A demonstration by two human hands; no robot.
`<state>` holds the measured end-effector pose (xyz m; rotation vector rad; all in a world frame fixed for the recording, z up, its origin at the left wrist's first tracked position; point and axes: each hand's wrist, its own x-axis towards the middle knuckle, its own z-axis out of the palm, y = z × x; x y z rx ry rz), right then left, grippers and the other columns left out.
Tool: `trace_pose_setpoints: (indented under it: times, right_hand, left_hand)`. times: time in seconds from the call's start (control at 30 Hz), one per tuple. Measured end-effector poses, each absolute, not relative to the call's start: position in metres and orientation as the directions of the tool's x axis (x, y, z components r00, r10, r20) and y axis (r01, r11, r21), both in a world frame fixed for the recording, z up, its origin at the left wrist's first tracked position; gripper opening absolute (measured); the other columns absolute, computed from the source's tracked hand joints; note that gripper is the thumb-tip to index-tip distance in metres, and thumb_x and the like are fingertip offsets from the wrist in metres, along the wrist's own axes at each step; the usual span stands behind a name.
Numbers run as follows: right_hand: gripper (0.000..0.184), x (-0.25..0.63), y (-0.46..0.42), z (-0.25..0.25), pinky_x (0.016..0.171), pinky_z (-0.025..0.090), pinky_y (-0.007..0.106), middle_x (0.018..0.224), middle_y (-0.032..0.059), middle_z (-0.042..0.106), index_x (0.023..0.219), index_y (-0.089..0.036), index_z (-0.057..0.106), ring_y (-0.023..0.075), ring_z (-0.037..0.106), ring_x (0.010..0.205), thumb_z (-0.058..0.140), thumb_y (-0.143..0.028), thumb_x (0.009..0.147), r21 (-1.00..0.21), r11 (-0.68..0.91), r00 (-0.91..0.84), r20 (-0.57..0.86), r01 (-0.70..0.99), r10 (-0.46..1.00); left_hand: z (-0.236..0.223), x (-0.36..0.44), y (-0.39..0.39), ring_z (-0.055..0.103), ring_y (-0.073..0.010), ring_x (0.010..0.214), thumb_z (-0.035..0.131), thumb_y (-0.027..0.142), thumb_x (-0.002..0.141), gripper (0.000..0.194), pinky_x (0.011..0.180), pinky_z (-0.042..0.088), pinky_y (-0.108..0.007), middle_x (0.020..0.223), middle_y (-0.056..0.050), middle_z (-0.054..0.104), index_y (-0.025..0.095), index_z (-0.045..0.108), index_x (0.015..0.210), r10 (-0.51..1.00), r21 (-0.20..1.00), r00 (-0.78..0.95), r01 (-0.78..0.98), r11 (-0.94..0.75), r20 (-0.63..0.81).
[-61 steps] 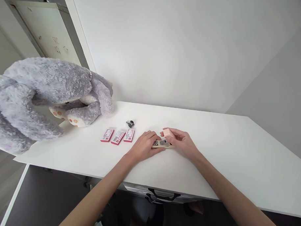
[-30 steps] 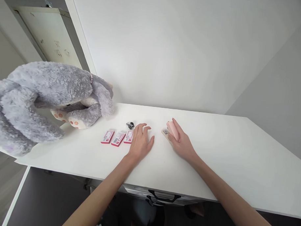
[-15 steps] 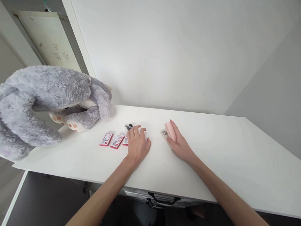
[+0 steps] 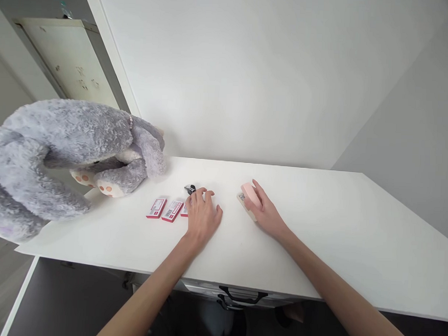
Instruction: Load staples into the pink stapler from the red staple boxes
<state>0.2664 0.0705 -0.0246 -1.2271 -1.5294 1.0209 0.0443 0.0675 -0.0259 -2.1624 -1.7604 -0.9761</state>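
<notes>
My left hand is palm down with its fingers spread, partly over a small red-and-white box. Whether the fingertips touch that box is hidden. Just beyond them lies a small black-and-silver object, its kind unclear. Two more red-and-white boxes lie flat in a row to the left. My right hand is closed around a pale pink block-like object, thumb on the near side. A flat cream piece with a dark patterned patch shows under it; whether the two are joined is unclear.
A large grey plush toy fills the left end of the white tabletop. Behind the table rises a white wall. Black drawer handles stick out below the front edge. A pale cabinet stands at the back left.
My right hand has tilted the pink object slightly left, and its thumb now lies across it. My left hand stays almost where it was. The whole view has shifted slightly.
</notes>
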Motion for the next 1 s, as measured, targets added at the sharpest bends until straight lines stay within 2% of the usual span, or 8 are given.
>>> trace_pose_setpoints:
  times: [0.1,0.23,0.37,0.53,0.7,0.8,0.9,1.0]
  right_hand:
    - [0.075,0.268,0.074,-0.023,0.12,0.038,0.047,0.164,0.0035,0.041,0.163,-0.04,0.026,0.0264,0.045,0.147,0.053,-0.065,0.097,-0.979,0.14,-0.057,0.132,0.148,0.99]
    - [0.067,0.271,0.076,-0.023,0.12,0.038,0.046,0.159,0.0037,0.049,0.156,-0.037,0.042,0.027,0.049,0.143,0.048,-0.069,0.097,-0.985,0.103,0.037,0.109,0.14,0.993]
    - [0.058,0.271,0.077,-0.021,0.115,0.042,0.044,0.152,0.0045,0.055,0.145,-0.034,0.054,0.0271,0.054,0.136,0.046,-0.068,0.098,-0.988,0.081,0.062,0.09,0.13,0.994]
    - [0.056,0.271,0.079,-0.02,0.099,0.05,0.042,0.138,0.009,0.065,0.128,-0.027,0.063,0.0281,0.064,0.118,0.044,-0.07,0.097,-0.992,0.068,0.138,0.083,0.105,0.987]
    - [0.054,0.274,0.081,-0.02,0.09,0.049,0.041,0.131,0.0103,0.068,0.118,-0.025,0.068,0.028,0.064,0.11,0.045,-0.069,0.096,-0.983,0.072,0.179,0.102,0.167,0.979]
    - [0.051,0.274,0.08,-0.019,0.085,0.047,0.039,0.13,0.0101,0.068,0.111,-0.025,0.07,0.0276,0.063,0.106,0.046,-0.067,0.095,-0.973,0.072,0.202,0.117,0.218,0.972]
    - [0.048,0.274,0.079,-0.018,0.082,0.046,0.037,0.125,0.0094,0.069,0.108,-0.024,0.069,0.026,0.064,0.101,0.047,-0.065,0.095,-0.971,0.064,0.199,0.112,0.229,0.974]
    - [0.046,0.274,0.079,-0.017,0.079,0.046,0.036,0.119,0.0088,0.07,0.109,-0.025,0.068,0.025,0.064,0.098,0.048,-0.064,0.095,-0.971,0.058,0.181,0.101,0.23,0.978]
  left_hand:
    - [-0.02,0.045,0.063,0.057,-0.0337,0.115,0.058,0.021,0.087,0.035,0.096,0.049,-0.053,0.128,-0.015,0.053,0.022,0.052,0.122,0.822,0.317,0.166,0.867,-0.385,0.545]
    - [-0.011,0.046,0.059,0.059,-0.0276,0.113,0.053,0.017,0.09,0.033,0.09,0.053,-0.044,0.132,-0.012,0.053,0.024,0.05,0.122,0.813,0.38,0.264,0.781,-0.496,0.518]
    - [-0.012,0.046,0.061,0.057,-0.0302,0.115,0.052,0.009,0.085,0.037,0.098,0.048,-0.049,0.124,-0.012,0.056,0.022,0.051,0.119,0.792,0.329,0.197,0.832,-0.447,0.577]
    - [-0.019,0.045,0.066,0.058,-0.0333,0.114,0.055,0.018,0.09,0.03,0.096,0.048,-0.051,0.123,-0.015,0.058,0.019,0.053,0.12,0.825,0.31,0.077,0.904,-0.294,0.56]
    - [-0.018,0.045,0.065,0.061,-0.0299,0.112,0.056,0.026,0.095,0.027,0.091,0.052,-0.046,0.125,-0.013,0.058,0.019,0.051,0.121,0.855,0.365,0.058,0.888,-0.28,0.516]
    - [-0.014,0.046,0.063,0.063,-0.0277,0.11,0.055,0.036,0.098,0.025,0.079,0.054,-0.04,0.125,-0.011,0.058,0.022,0.051,0.118,0.864,0.412,0.046,0.866,-0.285,0.501]
    - [-0.009,0.047,0.06,0.067,-0.0223,0.097,0.043,0.039,0.104,0.021,0.067,0.05,-0.035,0.123,-0.008,0.06,0.023,0.051,0.114,0.883,0.471,0.009,0.843,-0.259,0.469]
    - [-0.007,0.047,0.059,0.067,-0.0181,0.085,0.035,0.033,0.106,0.02,0.064,0.048,-0.034,0.121,-0.007,0.06,0.023,0.051,0.112,0.888,0.507,0.009,0.818,-0.27,0.46]
